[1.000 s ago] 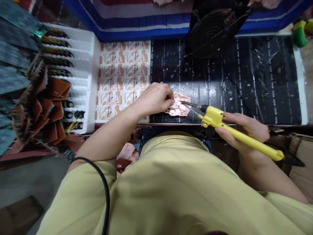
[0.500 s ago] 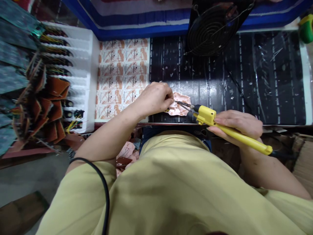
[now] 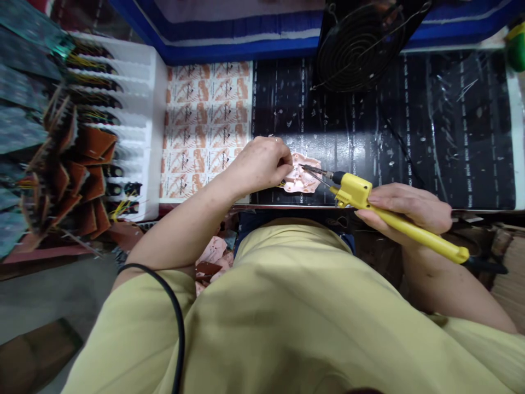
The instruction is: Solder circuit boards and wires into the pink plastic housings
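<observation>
My right hand (image 3: pixel 414 208) is wrapped around the yellow handle of a soldering iron (image 3: pixel 356 192) with a solder-feed guide. Its dark tip points left, over a pink moulded plastic shell (image 3: pixel 310 183) lying on the bench near the front edge. At the shell's left side, my left hand (image 3: pixel 264 164) is closed in a pinch, its fingertips over the shell. What those fingers hold is hidden. A bit of yellow wire shows just beneath them.
A white foam tray (image 3: pixel 153 131) with wired parts stands left, beside stacked brown boards (image 3: pixel 92 186). Printed sheets (image 3: pixel 205 131) lie on the bench. Behind are a black fan (image 3: pixel 361 49) and a blue bin (image 3: pixel 246 52). A black cable (image 3: pixel 178 328) hangs by my left arm.
My right hand has drawn the soldering iron a little to the right, so its tip has shifted back across the shell. The left hand keeps its pinch in nearly the same place.
</observation>
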`<state>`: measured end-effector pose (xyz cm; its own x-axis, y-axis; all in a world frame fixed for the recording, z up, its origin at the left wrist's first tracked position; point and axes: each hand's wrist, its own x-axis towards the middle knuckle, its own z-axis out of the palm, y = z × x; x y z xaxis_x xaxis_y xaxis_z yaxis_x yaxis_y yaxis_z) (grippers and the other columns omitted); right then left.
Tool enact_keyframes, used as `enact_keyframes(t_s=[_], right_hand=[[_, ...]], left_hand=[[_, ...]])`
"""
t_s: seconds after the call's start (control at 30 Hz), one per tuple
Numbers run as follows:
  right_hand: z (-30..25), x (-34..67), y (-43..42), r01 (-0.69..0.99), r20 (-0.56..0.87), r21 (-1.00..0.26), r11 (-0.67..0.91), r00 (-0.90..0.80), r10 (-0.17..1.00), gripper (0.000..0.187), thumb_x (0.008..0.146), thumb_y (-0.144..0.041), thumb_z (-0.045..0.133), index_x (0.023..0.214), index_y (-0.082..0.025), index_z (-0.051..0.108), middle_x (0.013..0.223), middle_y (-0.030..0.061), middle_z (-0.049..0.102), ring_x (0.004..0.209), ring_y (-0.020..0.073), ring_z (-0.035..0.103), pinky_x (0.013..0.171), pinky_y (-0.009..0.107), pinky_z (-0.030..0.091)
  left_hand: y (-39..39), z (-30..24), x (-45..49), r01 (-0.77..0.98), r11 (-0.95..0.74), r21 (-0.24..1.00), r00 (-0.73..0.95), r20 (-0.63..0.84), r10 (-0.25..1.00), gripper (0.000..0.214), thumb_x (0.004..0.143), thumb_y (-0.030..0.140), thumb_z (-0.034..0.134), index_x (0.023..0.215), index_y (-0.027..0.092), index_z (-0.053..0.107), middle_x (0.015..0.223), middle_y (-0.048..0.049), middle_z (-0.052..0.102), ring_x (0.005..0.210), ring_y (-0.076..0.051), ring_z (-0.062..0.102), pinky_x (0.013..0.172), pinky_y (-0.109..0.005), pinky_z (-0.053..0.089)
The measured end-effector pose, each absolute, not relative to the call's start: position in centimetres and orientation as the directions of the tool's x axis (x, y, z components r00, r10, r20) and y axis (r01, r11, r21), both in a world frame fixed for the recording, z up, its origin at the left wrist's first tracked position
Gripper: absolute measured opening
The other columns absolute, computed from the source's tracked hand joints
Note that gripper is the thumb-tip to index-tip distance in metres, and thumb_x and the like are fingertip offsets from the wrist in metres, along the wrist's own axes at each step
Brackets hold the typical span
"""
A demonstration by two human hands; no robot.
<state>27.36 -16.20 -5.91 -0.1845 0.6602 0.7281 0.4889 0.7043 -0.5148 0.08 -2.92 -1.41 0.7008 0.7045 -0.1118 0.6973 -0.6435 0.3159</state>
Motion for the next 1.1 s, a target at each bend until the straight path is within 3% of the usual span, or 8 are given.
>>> enact_keyframes(t_s=[0.13, 0.27, 0.4, 0.53, 0.67, 0.8, 0.97, 1.1], right_hand=[[-6.5, 27.7, -17.4, 0.661, 0.718, -0.513, 0.548, -0.019, 0.696, 0.040, 0.077, -0.028, 0.089, 0.114, -0.031, 0.074, 0.092, 0.0003, 0.081, 0.071, 0.0225, 0.078, 0.061, 0.034, 0.068], [-6.2, 28.2, -18.3, 0.660, 0.690, -0.530, 0.533, -0.030, 0.723, 0.061, 0.072, -0.032, 0.094, 0.128, -0.032, 0.071, 0.107, 0.0020, 0.081, 0.076, 0.0226, 0.079, 0.070, 0.033, 0.070], [-5.3, 28.0, -17.7, 0.565, 0.718, -0.507, 0.651, -0.142, 0.682, 0.060, 0.068, -0.024, 0.096, 0.124, -0.028, 0.073, 0.092, 0.0005, 0.081, 0.071, 0.0198, 0.078, 0.060, 0.025, 0.067], [-5.3, 27.5, -17.1, 0.465, 0.760, -0.476, 0.747, -0.210, 0.615, 0.040, 0.068, -0.022, 0.095, 0.102, -0.023, 0.074, 0.077, -0.0014, 0.078, 0.062, 0.0174, 0.075, 0.055, 0.023, 0.066], [-5.6, 27.5, -17.2, 0.530, 0.773, -0.467, 0.708, -0.143, 0.618, 0.028, 0.071, -0.019, 0.092, 0.088, -0.025, 0.071, 0.079, -0.0019, 0.078, 0.062, 0.0181, 0.075, 0.053, 0.025, 0.066], [-5.8, 27.6, -17.1, 0.528, 0.775, -0.467, 0.709, -0.142, 0.616, 0.028, 0.070, -0.022, 0.094, 0.085, -0.025, 0.070, 0.075, -0.0021, 0.077, 0.060, 0.0184, 0.075, 0.049, 0.025, 0.064], [-6.3, 27.4, -16.7, 0.498, 0.694, -0.562, 0.661, -0.151, 0.704, 0.029, 0.068, -0.026, 0.095, 0.082, -0.027, 0.070, 0.072, -0.0023, 0.077, 0.060, 0.0200, 0.075, 0.051, 0.029, 0.065], [-6.5, 27.3, -16.1, 0.490, 0.719, -0.523, 0.697, -0.185, 0.670, 0.030, 0.068, -0.028, 0.095, 0.086, -0.028, 0.071, 0.074, -0.0034, 0.077, 0.059, 0.0181, 0.074, 0.049, 0.026, 0.062]], left_hand=[[-3.7, -0.9, -0.3, 0.681, -0.660, 0.317, 0.714, -0.084, 0.695, 0.024, 0.089, 0.020, 0.056, 0.091, 0.018, 0.080, 0.096, -0.0061, 0.076, 0.092, -0.021, 0.071, 0.091, -0.035, 0.052], [-4.6, -0.2, -0.8, 0.698, -0.643, 0.315, 0.686, -0.036, 0.727, 0.021, 0.093, 0.022, 0.059, 0.095, 0.018, 0.080, 0.099, -0.0071, 0.078, 0.095, -0.023, 0.072, 0.092, -0.037, 0.051], [-4.4, 0.1, -0.6, 0.722, -0.593, 0.356, 0.672, -0.159, 0.723, 0.018, 0.092, 0.028, 0.065, 0.097, 0.020, 0.080, 0.087, -0.0040, 0.078, 0.084, -0.021, 0.072, 0.085, -0.032, 0.051], [-3.5, 0.1, -0.3, 0.751, -0.547, 0.369, 0.647, -0.248, 0.721, 0.016, 0.087, 0.029, 0.068, 0.091, 0.021, 0.081, 0.087, -0.0031, 0.079, 0.083, -0.020, 0.071, 0.085, -0.031, 0.051], [-3.1, 0.1, -0.3, 0.745, -0.556, 0.369, 0.650, -0.216, 0.728, 0.017, 0.083, 0.027, 0.065, 0.087, 0.022, 0.081, 0.075, -0.0002, 0.075, 0.077, -0.019, 0.070, 0.086, -0.031, 0.050], [-3.0, -0.1, -0.3, 0.761, -0.549, 0.345, 0.630, -0.193, 0.752, 0.019, 0.081, 0.025, 0.062, 0.086, 0.021, 0.080, 0.071, -0.0007, 0.073, 0.074, -0.019, 0.069, 0.084, -0.032, 0.050], [-2.8, -0.4, -0.1, 0.763, -0.555, 0.331, 0.627, -0.175, 0.759, 0.018, 0.079, 0.026, 0.062, 0.083, 0.021, 0.079, 0.071, -0.0009, 0.073, 0.078, -0.021, 0.070, 0.087, -0.033, 0.051], [-2.7, -0.3, 0.0, 0.760, -0.561, 0.328, 0.632, -0.172, 0.756, 0.019, 0.078, 0.026, 0.061, 0.083, 0.022, 0.079, 0.070, -0.0002, 0.072, 0.077, -0.020, 0.070, 0.088, -0.034, 0.052]])
